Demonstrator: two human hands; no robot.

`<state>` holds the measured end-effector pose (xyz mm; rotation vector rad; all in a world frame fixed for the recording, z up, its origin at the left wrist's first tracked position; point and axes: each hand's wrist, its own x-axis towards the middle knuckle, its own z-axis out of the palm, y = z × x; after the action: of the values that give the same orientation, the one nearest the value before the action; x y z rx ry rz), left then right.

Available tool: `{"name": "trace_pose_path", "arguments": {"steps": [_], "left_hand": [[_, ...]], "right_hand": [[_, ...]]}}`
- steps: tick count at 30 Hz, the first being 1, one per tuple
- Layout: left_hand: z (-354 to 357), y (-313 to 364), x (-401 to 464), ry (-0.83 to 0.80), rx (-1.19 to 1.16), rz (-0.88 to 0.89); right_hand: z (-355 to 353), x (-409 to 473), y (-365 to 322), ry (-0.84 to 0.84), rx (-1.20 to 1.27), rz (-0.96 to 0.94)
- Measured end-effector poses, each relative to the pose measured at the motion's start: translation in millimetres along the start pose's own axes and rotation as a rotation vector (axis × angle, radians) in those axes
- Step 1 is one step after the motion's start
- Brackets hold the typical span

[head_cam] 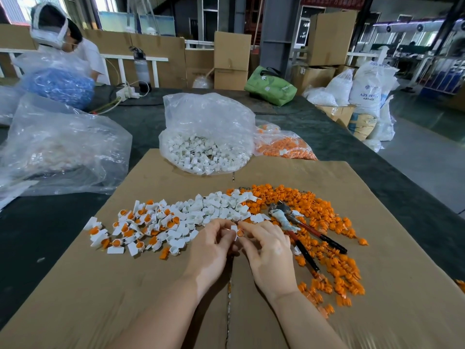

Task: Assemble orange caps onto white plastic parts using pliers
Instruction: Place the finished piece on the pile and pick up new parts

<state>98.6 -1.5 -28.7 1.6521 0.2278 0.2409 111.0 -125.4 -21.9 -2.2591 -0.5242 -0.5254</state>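
My left hand (pixel 210 250) and my right hand (pixel 266 250) meet over the cardboard sheet (pixel 151 298), pinching one white plastic part (pixel 234 229) with an orange cap (pixel 240 233) in it between their fingertips. Pliers (pixel 299 229) with red-black handles lie just right of my right hand, untouched. A heap of bare white parts (pixel 221 206) lies beyond my hands. Loose orange caps (pixel 327 222) spread to the right. Capped white parts (pixel 133 230) lie scattered to the left.
A clear bag of white parts (pixel 206 137) and a bag of orange caps (pixel 284 146) stand at the cardboard's far edge. A large crumpled plastic bag (pixel 57 147) sits left. Another person (pixel 65 41) works at the far left. Boxes and sacks stand beyond the table.
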Motion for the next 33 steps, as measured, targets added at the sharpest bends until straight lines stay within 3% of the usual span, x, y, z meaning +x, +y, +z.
{"name": "trace_pose_path", "arguments": {"steps": [33], "left_hand": [[0,9,-4,-0.002,0.054,0.009]], "right_hand": [[-2,2,0,-0.037,0.001,0.025]]}}
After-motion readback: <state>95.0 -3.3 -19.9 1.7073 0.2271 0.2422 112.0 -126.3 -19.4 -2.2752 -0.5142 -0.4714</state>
